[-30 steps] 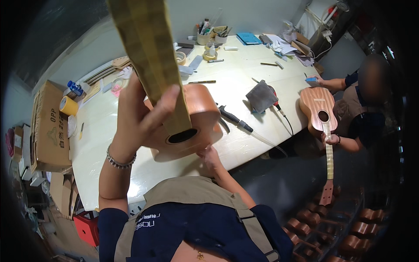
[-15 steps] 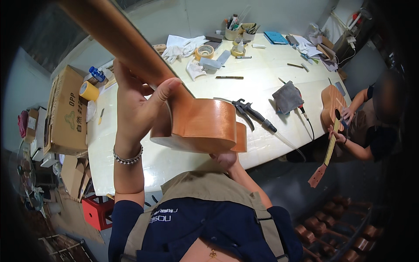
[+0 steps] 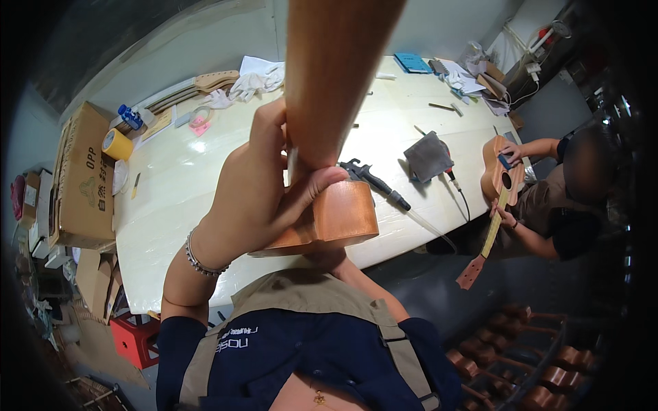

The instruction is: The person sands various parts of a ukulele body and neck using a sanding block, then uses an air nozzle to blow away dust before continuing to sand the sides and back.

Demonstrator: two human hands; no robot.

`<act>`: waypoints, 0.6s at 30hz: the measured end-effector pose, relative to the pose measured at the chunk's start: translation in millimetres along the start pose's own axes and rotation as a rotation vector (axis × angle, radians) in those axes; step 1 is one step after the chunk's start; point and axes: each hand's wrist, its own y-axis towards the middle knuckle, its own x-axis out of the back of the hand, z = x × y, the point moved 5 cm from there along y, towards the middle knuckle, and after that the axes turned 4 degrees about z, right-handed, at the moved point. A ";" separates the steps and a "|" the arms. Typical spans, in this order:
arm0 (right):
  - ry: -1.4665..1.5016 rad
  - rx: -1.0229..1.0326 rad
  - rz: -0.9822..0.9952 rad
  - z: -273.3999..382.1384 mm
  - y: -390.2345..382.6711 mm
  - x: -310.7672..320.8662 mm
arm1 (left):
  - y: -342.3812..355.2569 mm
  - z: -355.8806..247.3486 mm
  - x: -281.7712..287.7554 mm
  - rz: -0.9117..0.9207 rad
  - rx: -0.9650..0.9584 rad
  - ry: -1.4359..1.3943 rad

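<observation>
A reddish-brown wooden ukulele (image 3: 346,214) is raised above the table, its neck pointing away from me and up out of the picture. My left hand (image 3: 250,188) wraps the neck close to the body, with the thumb across the heel. Below the body's near side, my right hand (image 3: 325,259) is mostly hidden, so its fingers cannot be made out. Just beyond the body lies a black air blow gun (image 3: 377,185) with a clear hose.
The pale table (image 3: 185,219) carries a dark square block (image 3: 428,157), white gloves (image 3: 257,82) and a yellow tape roll (image 3: 117,144). At right, a co-worker holds another ukulele (image 3: 491,168) and a blue block. A cardboard box (image 3: 86,178) stands at left; instrument bodies (image 3: 558,377) sit on a lower-right rack.
The ukulele's neck has swung from the upper left to nearly straight ahead, and the body has turned with it. My left hand has moved right, still on the neck. The co-worker's hand has shifted.
</observation>
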 end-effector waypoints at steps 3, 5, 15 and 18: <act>-0.005 0.007 -0.012 0.8 -6.6 4.3 | 6.2 -7.4 -11.9 0.067 -0.037 -0.033; -0.004 0.005 -0.020 -1.1 -13.0 7.6 | 9.6 -13.8 -17.0 0.093 -0.080 -0.021; 0.001 0.034 -0.043 -1.2 -35.4 12.7 | 9.4 -18.6 -22.0 0.058 -0.072 -0.044; 0.010 0.048 -0.048 -3.1 -38.4 14.8 | 8.8 -14.3 -20.3 0.039 -0.022 -0.053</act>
